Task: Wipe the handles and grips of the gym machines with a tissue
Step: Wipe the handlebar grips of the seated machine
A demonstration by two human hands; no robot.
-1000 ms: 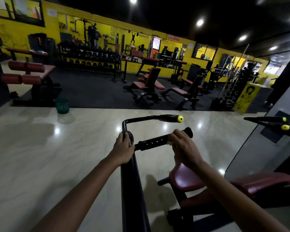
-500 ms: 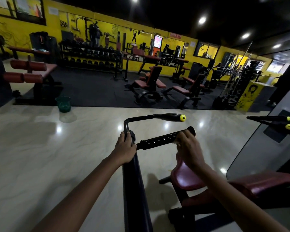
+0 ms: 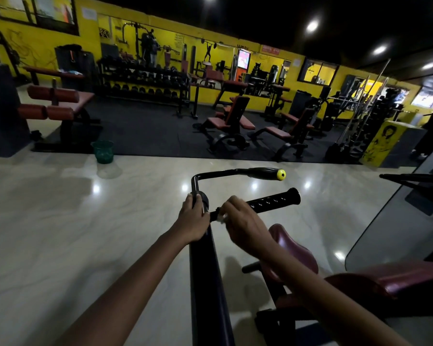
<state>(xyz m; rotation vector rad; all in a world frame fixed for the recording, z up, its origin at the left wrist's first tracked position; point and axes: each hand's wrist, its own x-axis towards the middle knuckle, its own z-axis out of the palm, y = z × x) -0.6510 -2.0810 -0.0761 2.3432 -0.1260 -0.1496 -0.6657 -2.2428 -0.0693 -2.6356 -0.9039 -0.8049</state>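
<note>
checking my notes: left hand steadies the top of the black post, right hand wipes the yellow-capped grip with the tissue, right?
Not quite. In the head view the right hand holds the tissue on the lower black grip, near its inner end. The yellow-capped grip above is untouched. The left hand does steady the post.

Black ribbed grip (image 3: 273,203), white tissue (image 3: 222,217), black handle (image 3: 260,172) with yellow end cap (image 3: 281,174), maroon seat (image 3: 293,253), pale marbled floor (image 3: 60,221), green bin (image 3: 103,151), yellow walls (image 3: 93,33), black ceiling (image 3: 260,16)
</note>
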